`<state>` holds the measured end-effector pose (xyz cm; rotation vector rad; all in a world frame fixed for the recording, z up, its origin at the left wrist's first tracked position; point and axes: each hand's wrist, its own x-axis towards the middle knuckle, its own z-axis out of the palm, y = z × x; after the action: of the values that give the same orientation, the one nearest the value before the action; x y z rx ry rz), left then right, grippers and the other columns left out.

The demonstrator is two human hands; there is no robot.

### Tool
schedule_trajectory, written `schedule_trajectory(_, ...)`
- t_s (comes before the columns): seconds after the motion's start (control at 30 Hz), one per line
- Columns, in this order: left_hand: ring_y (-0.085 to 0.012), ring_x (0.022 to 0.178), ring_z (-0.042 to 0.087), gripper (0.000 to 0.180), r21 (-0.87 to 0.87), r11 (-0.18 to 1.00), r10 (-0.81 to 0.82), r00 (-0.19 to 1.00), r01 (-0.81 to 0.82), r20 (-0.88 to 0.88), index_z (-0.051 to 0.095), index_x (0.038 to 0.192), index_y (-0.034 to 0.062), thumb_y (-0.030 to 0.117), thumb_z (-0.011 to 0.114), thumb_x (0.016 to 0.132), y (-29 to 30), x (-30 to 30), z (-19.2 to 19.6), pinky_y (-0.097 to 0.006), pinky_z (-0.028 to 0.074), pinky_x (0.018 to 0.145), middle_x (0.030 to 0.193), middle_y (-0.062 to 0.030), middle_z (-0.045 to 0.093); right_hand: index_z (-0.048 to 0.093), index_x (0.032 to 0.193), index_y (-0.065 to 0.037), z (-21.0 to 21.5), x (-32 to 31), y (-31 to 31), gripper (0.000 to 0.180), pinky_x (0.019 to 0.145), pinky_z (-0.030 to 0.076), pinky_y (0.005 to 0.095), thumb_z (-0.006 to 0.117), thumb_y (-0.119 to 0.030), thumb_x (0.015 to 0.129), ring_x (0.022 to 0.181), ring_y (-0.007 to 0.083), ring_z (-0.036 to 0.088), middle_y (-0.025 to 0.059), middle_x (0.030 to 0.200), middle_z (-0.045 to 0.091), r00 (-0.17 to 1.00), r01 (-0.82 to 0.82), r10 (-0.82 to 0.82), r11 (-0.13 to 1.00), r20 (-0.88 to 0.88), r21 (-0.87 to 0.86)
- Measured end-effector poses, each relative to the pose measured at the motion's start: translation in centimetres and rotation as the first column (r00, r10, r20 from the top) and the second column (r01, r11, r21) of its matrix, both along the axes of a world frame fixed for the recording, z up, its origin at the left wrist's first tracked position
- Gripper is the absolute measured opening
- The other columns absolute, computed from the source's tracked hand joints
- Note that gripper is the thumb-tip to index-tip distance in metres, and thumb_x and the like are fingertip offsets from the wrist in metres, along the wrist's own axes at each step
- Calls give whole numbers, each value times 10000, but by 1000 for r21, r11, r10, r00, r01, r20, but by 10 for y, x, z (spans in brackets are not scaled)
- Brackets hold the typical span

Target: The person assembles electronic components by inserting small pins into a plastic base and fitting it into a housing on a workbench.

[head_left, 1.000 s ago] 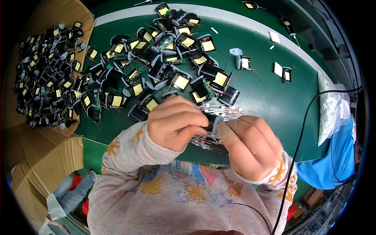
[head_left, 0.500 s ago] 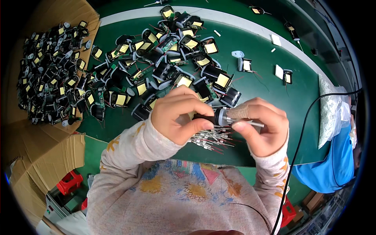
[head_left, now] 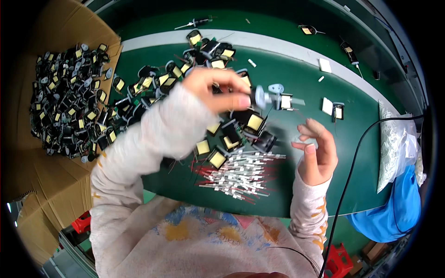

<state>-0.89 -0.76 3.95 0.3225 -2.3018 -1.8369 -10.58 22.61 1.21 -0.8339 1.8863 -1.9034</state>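
My left hand (head_left: pixel 220 92) is raised over the heap, pinching a small black motor-like unit with a grey disc (head_left: pixel 260 97) and a pale, thin shaft pointing right. Motion blurs this unit, and my fingers hide its black body. Apart from it, to the lower right, my right hand (head_left: pixel 317 150) hovers with loosely bent fingers spread from the thumb; one finger wears a tan wrap. Between and below my hands lies a pile of thin white-and-red wire leads (head_left: pixel 241 173). Similar black units with yellow pads (head_left: pixel 218 158) are heaped under my left hand.
At left a cardboard box (head_left: pixel 104 23) holds many such units. Single units (head_left: pixel 339 111) lie at right beside a white block (head_left: pixel 327 105). A plastic bag of white pieces (head_left: pixel 394 143) sits at the right edge, near a hanging black cable (head_left: pixel 354 171).
My hands have parted: the left lifted the unit up and away, and the right let go of its shaft end and moved slightly down. The view has shifted, showing more of the wire pile.
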Motion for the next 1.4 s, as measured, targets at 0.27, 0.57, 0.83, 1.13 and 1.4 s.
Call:
schedule_trajectory(0.27, -226, 911, 549, 230, -842, 537, 440, 836, 48, 328, 673, 970, 168, 290, 661, 775, -105, -165, -29, -344, 437, 814, 948, -67, 598, 545, 1093, 58, -12, -18, 12, 331, 713, 486, 245, 555, 57, 763, 807, 168, 597, 138, 934, 612, 977, 208, -207, 978, -47, 9)
schedule_trajectory(0.57, -245, 815, 555, 126, -828, 343, -14, 884, 443, 467, 655, 838, 130, 217, 658, 746, -34, -119, 16, -369, 460, 730, 793, -56, 601, 632, 925, -44, -1, -16, 15, 244, 510, 452, 282, 703, -79, 693, 568, 189, 556, 51, 703, 604, 913, -76, 198, 942, -356, 328)
schedule_trajectory(0.83, -229, 1026, 506, 318, -792, -93, -72, 789, 604, 610, 615, 1006, 139, 168, 643, 691, -19, -66, -3, -382, 412, 876, 1038, -85, 559, 614, 839, -71, -29, 47, 10, 221, 546, 492, 312, 678, -146, 641, 676, 215, 565, 39, 732, 568, 497, -342, 690, 713, -526, 612)
schedule_trajectory(1.13, -235, 911, 518, 222, -933, 105, -249, 917, 344, 311, 645, 902, 144, 155, 699, 686, -29, -57, 5, -348, 446, 780, 921, -21, 567, 645, 824, -101, -13, 39, 15, 116, 649, 491, 331, 647, -86, 709, 723, 241, 574, 50, 761, 595, 721, -370, 569, 798, -396, 475)
schedule_trajectory(1.4, -202, 927, 487, 188, -945, 130, -461, 862, 301, 212, 628, 837, 151, 155, 650, 651, 14, -18, -12, -332, 414, 739, 910, 7, 545, 622, 835, -88, 18, 16, 45, 198, 596, 480, 259, 718, -51, 666, 648, 158, 600, 41, 804, 636, 905, -299, 395, 855, -158, 423)
